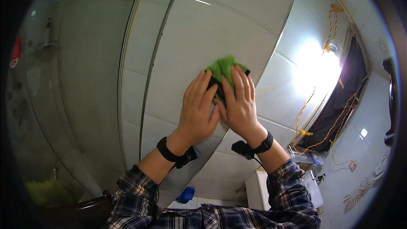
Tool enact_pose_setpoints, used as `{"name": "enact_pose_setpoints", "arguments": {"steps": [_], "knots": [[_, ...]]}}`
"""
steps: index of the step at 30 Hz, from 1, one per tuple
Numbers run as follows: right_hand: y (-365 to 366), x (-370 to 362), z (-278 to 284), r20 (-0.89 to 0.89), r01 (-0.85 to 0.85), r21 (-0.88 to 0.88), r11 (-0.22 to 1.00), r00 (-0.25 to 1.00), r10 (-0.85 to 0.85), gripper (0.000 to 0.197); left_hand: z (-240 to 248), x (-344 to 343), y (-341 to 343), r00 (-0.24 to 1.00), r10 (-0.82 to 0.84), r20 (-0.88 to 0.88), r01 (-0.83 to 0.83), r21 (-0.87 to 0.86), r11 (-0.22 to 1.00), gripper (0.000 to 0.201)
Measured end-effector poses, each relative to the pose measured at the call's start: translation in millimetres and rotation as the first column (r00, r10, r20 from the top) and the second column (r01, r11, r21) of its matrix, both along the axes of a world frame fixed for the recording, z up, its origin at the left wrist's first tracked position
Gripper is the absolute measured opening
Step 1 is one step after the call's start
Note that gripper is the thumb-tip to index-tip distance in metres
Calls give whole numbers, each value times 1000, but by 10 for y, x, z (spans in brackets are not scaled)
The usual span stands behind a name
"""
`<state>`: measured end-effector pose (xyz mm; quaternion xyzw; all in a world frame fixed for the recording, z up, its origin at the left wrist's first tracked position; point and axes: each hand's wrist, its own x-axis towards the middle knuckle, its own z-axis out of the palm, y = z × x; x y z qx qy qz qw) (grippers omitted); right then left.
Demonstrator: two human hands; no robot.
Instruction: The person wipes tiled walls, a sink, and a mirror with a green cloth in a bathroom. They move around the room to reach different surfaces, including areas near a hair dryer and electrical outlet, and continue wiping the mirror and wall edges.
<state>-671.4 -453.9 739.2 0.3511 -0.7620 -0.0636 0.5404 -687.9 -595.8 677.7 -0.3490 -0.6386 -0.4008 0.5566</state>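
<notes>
A bunched green cloth [223,68] with black parts lies against an upright, see-through glass panel [190,38]. My left hand [196,108] presses on the cloth's left side, its fingers long and close together. From the right, my right hand [240,101] covers the rest of the cloth, its fingers slightly spread and pointing up. Both thumbs come close together below the cloth. Part of the cloth is hidden under my palms. Each wrist wears a black strap [168,149] with a small dark device.
A glaring bulb [331,57] hangs at the right, with orange twisted wires [304,112] beside a dark sheet [335,118]. Below it is a white basin [313,191]. A blue object [185,195] lies low behind the panel. A red item [15,52] is at far left.
</notes>
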Motion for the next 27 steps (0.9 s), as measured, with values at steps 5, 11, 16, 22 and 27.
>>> {"name": "enact_pose_setpoints", "arguments": {"steps": [5, 11, 16, 22, 27], "knots": [[59, 82, 180, -6, 146, -8, 989, 989, -146, 60, -102, 117, -50, 995, 103, -7, -103, -37, 994, 43], [-246, -95, 301, -42, 48, -4, 999, 998, -49, 69, -238, 218, -281, 983, 174, 54, -177, 53, 983, 47], [-468, 13, -13, 163, -82, 196, 977, 985, 50, 58, -254, 349, -531, 957, 285, 50, -287, 34, 957, 48], [-630, -80, 340, -135, -23, 75, 997, 990, 33, 63, -362, 526, -659, 931, 362, 53, -364, 45, 930, 51], [-779, -124, 205, -78, -83, 201, 976, 992, 100, 64, -451, 509, -608, 915, 400, 62, -403, 56, 914, 57]]}}
